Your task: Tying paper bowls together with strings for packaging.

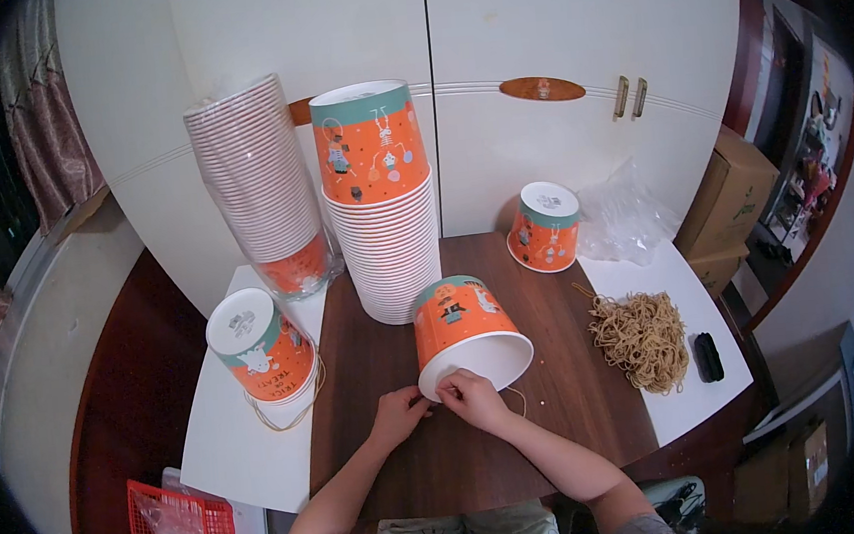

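An orange and green paper bucket [466, 312] lies tilted on its side in front of me, its white open mouth toward me. At the lower left of its rim, my right hand [473, 401] is closed, with fingers over the edge. Close beside it, my left hand [402, 417] pinches at the same spot; whatever its fingertips hold is too small to make out. A thin tan cord [518, 396] curves out under the bucket's mouth, near my right hand. To the left stand upturned, nested buckets [263, 350] with cord loops [303, 417] hanging at their rims.
A tall stack of nested buckets [379, 200] stands behind, beside a plastic-wrapped stack [255, 180]. One upturned bucket [544, 228] sits back right by a clear plastic bag [624, 216]. On the right lie a heap of tan cords [641, 340] and a black object [708, 357].
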Demonstrator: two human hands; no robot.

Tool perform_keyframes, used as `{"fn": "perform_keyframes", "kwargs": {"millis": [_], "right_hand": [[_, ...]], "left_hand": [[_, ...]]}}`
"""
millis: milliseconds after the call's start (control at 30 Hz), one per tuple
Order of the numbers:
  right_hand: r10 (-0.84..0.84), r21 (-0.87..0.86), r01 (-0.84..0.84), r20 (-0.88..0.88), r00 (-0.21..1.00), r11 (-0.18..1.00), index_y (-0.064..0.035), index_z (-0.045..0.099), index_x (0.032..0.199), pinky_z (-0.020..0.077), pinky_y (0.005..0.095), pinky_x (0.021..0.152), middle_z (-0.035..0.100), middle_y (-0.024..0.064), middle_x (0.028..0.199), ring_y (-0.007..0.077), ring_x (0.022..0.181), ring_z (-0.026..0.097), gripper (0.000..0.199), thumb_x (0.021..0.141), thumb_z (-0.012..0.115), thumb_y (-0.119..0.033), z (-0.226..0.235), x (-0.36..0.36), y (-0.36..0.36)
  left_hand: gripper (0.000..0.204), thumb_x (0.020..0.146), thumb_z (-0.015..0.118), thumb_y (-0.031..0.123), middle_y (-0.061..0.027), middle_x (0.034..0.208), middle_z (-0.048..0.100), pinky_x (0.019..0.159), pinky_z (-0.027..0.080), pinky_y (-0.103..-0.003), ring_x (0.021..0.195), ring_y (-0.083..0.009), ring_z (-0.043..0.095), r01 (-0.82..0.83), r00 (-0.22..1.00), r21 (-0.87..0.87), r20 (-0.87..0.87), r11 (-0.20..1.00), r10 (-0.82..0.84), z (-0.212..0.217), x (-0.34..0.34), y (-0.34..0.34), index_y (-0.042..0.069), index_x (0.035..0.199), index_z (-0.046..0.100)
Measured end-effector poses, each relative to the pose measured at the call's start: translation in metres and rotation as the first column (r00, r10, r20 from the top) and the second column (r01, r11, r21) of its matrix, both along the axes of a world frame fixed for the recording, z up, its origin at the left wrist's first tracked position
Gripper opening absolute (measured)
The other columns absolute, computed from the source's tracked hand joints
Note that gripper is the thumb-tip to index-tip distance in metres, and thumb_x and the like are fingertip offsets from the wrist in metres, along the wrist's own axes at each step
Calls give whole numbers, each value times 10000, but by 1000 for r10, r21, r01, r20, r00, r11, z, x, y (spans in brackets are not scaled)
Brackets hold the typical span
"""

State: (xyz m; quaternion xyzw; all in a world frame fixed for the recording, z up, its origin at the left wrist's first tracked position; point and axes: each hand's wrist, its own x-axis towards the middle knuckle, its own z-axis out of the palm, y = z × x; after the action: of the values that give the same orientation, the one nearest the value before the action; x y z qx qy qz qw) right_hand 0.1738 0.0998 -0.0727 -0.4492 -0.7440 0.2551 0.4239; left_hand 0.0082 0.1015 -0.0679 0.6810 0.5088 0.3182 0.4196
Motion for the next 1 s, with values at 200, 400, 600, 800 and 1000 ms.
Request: {"fn": "perform_keyframes", "kwargs": {"millis": [200, 400, 600, 800, 1000], "right_hand": [[27, 40, -29, 50, 998, 999, -31, 558, 818, 468, 348, 641, 561, 121, 788, 294, 735, 574, 104, 744, 586, -99, -1, 5, 0], [10, 193, -75, 319, 948, 978, -53, 534, 962, 475, 356, 688, 550, 103, 866, 279, 833, 553, 331, 654, 633, -121, 19, 7, -6], [-190, 430, -49, 494, 848, 902, -87, 547, 946, 478, 312, 592, 555, 45, 834, 200, 789, 559, 312, 651, 627, -151, 29, 11, -5], [-305, 532, -40, 543, 782, 846, -75, 574, 803, 459, 315, 477, 552, 30, 650, 178, 631, 555, 159, 670, 590, -161, 76, 18, -12], [-212, 311, -40, 731, 648, 950, -67, 592, 698, 472, 352, 485, 597, 75, 640, 207, 621, 600, 150, 665, 587, -214, 131, 26, -17]], "left_hand": [[192, 774, 563, 84, -96, 810, 628, 591, 484, -256, 640, -123, 600, -4, 1000, -3, 12, 1000, 4, -10, 1, 3, -16, 939, 569], [171, 753, 546, 79, -105, 745, 606, 590, 484, -257, 632, -154, 615, -39, 992, 59, 121, 998, 32, -16, 1, 3, -17, 895, 542], [69, 752, 539, 17, -63, 875, 555, 612, 462, -227, 736, -108, 543, -11, 965, 138, 261, 990, -26, -17, -2, 8, 12, 819, 521], [71, 725, 521, -30, -68, 946, 520, 703, 420, -232, 848, -121, 502, 19, 921, 323, 363, 946, -143, 29, -14, 11, 32, 759, 515], [72, 728, 486, -30, -76, 926, 545, 661, 399, -216, 754, -103, 489, 119, 845, 225, 489, 967, -217, 94, -17, 9, 38, 745, 501]]}}
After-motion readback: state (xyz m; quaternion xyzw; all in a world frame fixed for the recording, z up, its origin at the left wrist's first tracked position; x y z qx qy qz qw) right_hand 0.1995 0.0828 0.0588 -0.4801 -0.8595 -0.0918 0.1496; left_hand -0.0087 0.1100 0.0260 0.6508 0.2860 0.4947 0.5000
